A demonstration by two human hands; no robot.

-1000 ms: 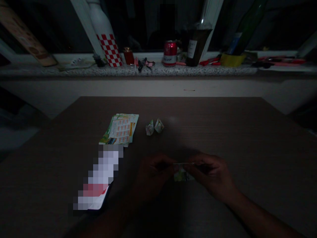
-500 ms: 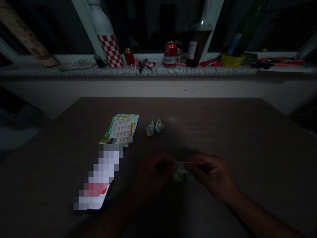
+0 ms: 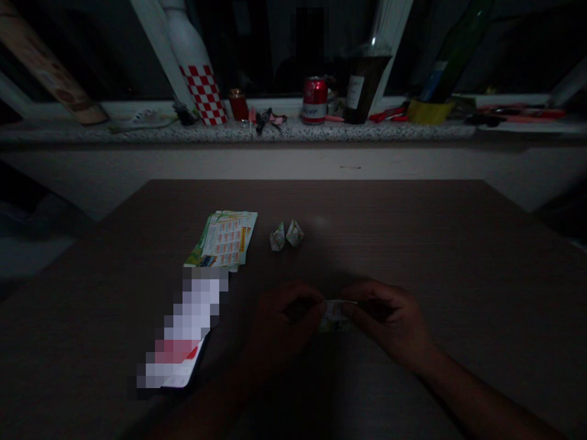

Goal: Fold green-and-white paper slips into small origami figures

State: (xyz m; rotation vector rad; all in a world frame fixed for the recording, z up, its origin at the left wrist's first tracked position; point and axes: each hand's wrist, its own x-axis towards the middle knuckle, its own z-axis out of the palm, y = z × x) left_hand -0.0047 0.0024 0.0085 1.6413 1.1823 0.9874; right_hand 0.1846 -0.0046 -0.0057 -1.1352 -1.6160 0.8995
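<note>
The scene is very dim. My left hand (image 3: 280, 324) and my right hand (image 3: 393, 321) meet over the near middle of a dark wooden table (image 3: 413, 244). Both pinch a small folded piece of printed paper (image 3: 334, 316) between their fingertips, the left at its left edge, the right at its right edge. Two small folded paper shapes (image 3: 286, 235) stand side by side further back. A stack of green and white printed sheets (image 3: 224, 239) lies to their left.
A flat blurred-out object (image 3: 183, 333) lies left of my left hand. Behind the table runs a stone windowsill (image 3: 137, 131) with a checkered white bottle (image 3: 195, 73), a red can (image 3: 315, 99), dark bottles (image 3: 364, 85), a small red jar (image 3: 238, 102) and tools.
The small paper between my fingers has turned from edge-on to showing more of its printed face. Both hands have stayed almost in the same place.
</note>
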